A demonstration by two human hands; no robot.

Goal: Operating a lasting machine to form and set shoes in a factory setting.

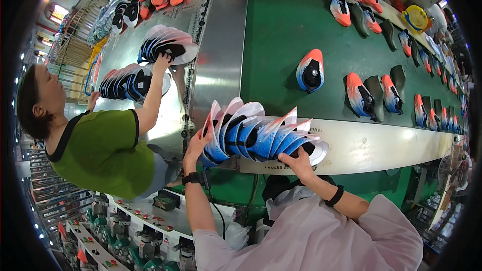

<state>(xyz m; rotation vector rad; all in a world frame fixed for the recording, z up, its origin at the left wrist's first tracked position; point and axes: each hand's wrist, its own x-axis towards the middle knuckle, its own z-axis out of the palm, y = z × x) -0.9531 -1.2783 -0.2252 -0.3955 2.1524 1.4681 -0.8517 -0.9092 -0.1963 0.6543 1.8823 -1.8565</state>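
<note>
A nested row of shoe uppers point(251, 133), blue, white and black with pale pink edges, lies between my two hands above the near ledge. My left hand point(197, 146) presses against the row's left end, fingers closed around the outermost upper. At the opposite end, my right hand point(300, 164) grips the last uppers from the near side, its thumb along the row. Beyond the row, a single orange, white and blue shoe upper point(310, 72) sits on the green belt point(281, 35).
A co-worker in a green shirt point(95, 153) stands at my left, handling two more stacks of uppers point(165, 45) on a metal table point(165, 120). Uppers and dark green shoe lasts point(374, 98) stand along the belt to the right. A fan point(453, 168) is at far right.
</note>
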